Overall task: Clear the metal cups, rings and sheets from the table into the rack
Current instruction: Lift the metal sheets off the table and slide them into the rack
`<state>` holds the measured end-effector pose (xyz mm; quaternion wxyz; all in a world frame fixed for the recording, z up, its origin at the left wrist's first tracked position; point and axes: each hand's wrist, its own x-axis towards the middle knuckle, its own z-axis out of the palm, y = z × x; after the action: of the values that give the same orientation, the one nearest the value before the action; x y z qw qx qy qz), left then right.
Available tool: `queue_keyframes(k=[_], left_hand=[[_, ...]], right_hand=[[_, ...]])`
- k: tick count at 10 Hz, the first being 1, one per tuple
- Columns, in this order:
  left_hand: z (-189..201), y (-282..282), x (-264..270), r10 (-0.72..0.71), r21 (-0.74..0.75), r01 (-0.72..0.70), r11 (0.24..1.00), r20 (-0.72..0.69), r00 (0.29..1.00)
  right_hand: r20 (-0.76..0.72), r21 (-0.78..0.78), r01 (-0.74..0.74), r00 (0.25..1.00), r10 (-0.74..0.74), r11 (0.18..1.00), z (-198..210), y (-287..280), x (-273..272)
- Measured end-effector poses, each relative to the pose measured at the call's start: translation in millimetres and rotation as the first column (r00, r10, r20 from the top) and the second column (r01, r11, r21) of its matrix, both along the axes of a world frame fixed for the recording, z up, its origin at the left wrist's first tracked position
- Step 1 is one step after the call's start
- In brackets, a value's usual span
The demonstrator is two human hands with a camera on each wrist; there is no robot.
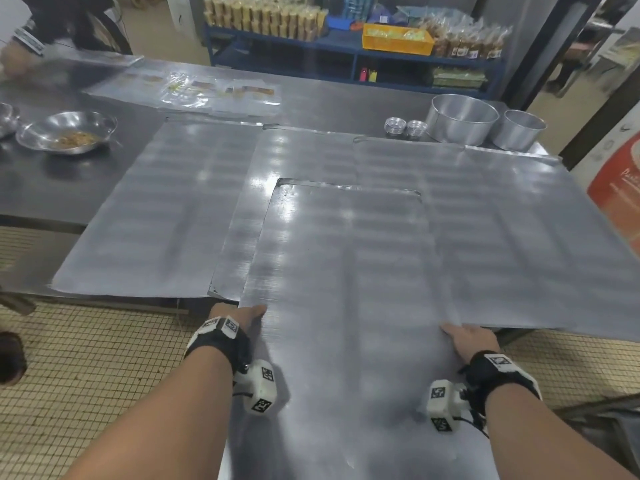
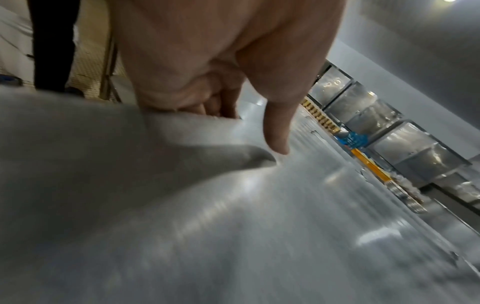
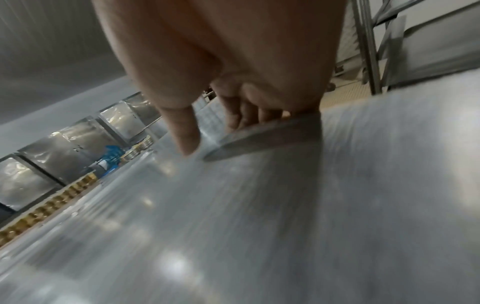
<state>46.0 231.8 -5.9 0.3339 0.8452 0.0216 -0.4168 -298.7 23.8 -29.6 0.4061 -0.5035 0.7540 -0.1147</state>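
sheets (image 1: 346, 258) overlapping on table (image 1: 69, 181), rings (image 1: 485, 121) behind

Both bare forearms reach forward side by side, each wrist strapped with a black band and a white camera block. The left hand (image 1: 242, 315) grips the left edge of a metal sheet (image 1: 346, 289), thumb on top, fingers curled beneath. The right hand (image 1: 471, 339) grips the opposite edge likewise, thumb pressed flat on top.
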Motion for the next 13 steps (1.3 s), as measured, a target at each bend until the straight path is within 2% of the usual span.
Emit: queue_keyframes(k=[3,5,7,8,10,12,13], left_hand=[[7.0,-15.2,-4.9,0.116,-0.035,-0.114,0.993,0.072,0.991],[27.7,-37.2,-16.5,0.113,-0.068,-0.103,0.992,0.151,0.982],[33.2,-77.3,-35.6,-0.01,-0.152,0.045,0.987,0.22,0.976],[40.9,-106.1,-51.5,-0.056,-0.138,0.083,0.987,0.193,0.98],[61.6,-160.3,-91.8,-0.148,-0.22,0.183,0.958,0.165,0.975],[67.7,-217.5,-126.7,-0.293,-0.271,0.328,0.905,0.163,0.942],[70.3,-243.3,-142.4,-0.442,-0.245,0.505,0.828,0.27,0.856]], right_hand=[[0.11,0.051,0.24,0.963,-0.245,0.969,13.4,10.2,10.3],[0.162,0.081,0.345,0.921,-0.354,0.935,21.7,14.3,2.8],[0.249,0.01,0.448,0.865,-0.437,0.894,39.7,-6.3,-31.5],[0.284,-0.006,0.501,0.83,-0.479,0.865,51.2,-20.6,-53.9],[0.316,-0.034,0.614,0.755,-0.575,0.788,75.9,-34.0,-105.3],[0.313,-0.039,0.75,0.637,-0.705,0.66,104.8,-16.7,-148.4],[0.278,-0.057,0.834,0.541,-0.794,0.549,107.9,-3.7,-162.2]])
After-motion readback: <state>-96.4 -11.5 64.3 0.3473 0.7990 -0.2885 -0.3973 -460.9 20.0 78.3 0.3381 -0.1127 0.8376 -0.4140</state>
